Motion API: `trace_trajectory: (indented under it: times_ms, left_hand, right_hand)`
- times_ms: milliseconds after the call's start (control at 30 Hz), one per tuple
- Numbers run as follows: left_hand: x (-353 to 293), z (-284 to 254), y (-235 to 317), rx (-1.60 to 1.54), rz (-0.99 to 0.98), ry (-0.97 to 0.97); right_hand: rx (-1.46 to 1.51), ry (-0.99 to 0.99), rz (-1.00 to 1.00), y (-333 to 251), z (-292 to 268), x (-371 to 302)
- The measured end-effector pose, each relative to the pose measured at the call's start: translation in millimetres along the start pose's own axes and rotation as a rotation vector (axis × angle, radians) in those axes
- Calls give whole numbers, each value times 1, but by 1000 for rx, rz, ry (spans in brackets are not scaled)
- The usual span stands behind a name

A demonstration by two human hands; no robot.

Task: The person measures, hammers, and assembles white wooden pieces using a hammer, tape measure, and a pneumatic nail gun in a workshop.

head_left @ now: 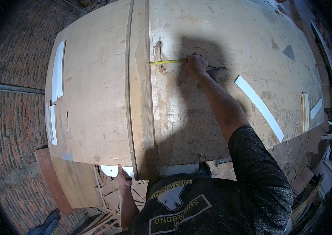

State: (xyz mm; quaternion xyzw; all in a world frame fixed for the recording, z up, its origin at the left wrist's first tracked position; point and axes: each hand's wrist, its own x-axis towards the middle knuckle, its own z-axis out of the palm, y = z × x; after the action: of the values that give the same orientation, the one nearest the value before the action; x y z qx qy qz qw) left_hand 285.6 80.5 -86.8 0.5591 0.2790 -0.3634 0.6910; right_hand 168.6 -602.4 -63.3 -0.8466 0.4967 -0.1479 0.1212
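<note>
My right hand is closed around a tape measure, whose case is mostly hidden by the fingers. Its yellow blade runs left across the plywood tabletop, ending against the side of a long wooden plank. The plank lies front to back over the table. At the near edge, my left hand grips a white board with a rounded end and a small hole, thumb on top and the other fingers mostly hidden. A dark slit-like mark crosses the wood near the blade.
White-faced strips lie along the left edge. On the right are a curved white strip, a narrow wooden piece and a short white strip. A brick wall stands left; wood offcuts lie below the near edge.
</note>
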Motion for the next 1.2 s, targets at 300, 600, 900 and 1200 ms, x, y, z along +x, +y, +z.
trace_trajectory:
  times_ms: [300, 600, 900, 1200]
  left_hand:
    - [-3, 0, 3, 19, -34, -36]
    - [-4, -5, 6, 42, -47, -11]
    - [-14, 17, 6, 66, -15, 24]
    - [-6, 4, 5, 70, -35, 31]
  right_hand:
    - [-12, -34, 16, -11, -9, -4]
    - [3, -54, 17, -15, -11, -3]
    - [-2, -52, 15, -9, -8, -2]
    - [-7, -46, 26, -7, -5, -2]
